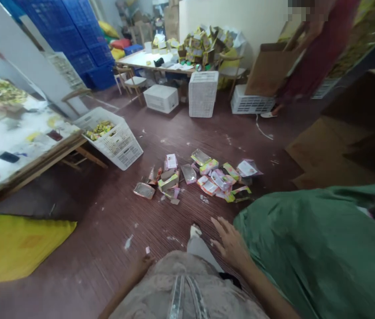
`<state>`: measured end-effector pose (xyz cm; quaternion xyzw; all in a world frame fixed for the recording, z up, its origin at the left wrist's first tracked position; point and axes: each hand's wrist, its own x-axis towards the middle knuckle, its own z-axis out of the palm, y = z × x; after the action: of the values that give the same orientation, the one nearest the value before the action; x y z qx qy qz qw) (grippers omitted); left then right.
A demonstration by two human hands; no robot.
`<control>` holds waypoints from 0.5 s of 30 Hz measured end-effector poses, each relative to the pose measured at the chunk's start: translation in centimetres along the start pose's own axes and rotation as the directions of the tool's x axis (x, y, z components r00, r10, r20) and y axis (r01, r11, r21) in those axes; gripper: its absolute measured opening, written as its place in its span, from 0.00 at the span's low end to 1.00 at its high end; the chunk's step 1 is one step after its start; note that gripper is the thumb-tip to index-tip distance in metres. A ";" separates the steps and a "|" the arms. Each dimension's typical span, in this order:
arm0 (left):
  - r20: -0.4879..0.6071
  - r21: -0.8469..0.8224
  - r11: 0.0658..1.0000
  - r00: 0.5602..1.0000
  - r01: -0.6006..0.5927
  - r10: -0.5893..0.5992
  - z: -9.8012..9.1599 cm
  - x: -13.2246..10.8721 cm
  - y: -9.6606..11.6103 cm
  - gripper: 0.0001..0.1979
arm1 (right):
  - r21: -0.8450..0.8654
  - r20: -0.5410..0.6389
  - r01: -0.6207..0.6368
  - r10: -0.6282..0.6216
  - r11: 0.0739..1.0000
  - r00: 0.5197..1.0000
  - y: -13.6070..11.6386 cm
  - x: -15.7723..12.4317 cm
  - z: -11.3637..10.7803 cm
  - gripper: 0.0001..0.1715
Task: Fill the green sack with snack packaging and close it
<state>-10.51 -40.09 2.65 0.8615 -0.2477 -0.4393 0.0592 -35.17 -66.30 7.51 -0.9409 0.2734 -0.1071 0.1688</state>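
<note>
Right hand [229,241] is held flat with fingers spread and nothing gripped, its outer edge touching a green sack [317,252]. Left hand [143,262] is mostly hidden by clothing, so open or closed cannot be told. Scattered packets [204,177] are seen on the floor [107,212] ahead of the right hand, apart from it. A white crate [114,139] is set farther ahead, to the left.

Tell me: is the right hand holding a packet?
No; the right hand lies open by the green bag, apart from the packets.
</note>
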 end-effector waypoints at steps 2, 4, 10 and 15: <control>0.028 -0.074 0.994 0.996 0.083 -0.081 0.0 2.0 -0.3 0.13 | -0.058 0.046 0.041 -0.038 0.998 0.998 0.3 2.7 1.3 0.37; 0.045 -0.120 0.982 0.989 0.146 -0.141 -0.6 4.4 -0.3 0.10 | -0.117 0.076 0.069 -0.060 0.991 0.995 0.9 5.9 2.8 0.41; 0.052 -0.118 0.953 0.960 0.280 -0.276 -7.6 13.4 0.4 0.11 | -0.200 0.230 0.152 -0.105 0.968 0.968 2.9 19.0 9.1 0.49; -0.010 -0.135 0.919 0.927 0.370 -0.375 -14.8 22.7 -0.1 0.24 | -0.167 0.457 0.369 -0.260 0.914 0.851 4.5 31.8 15.9 0.60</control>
<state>12.35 -52.62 -4.92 0.8948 -0.0490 -0.4423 0.0355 -6.36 -83.30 -5.32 -0.9870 0.0824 0.1092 0.0849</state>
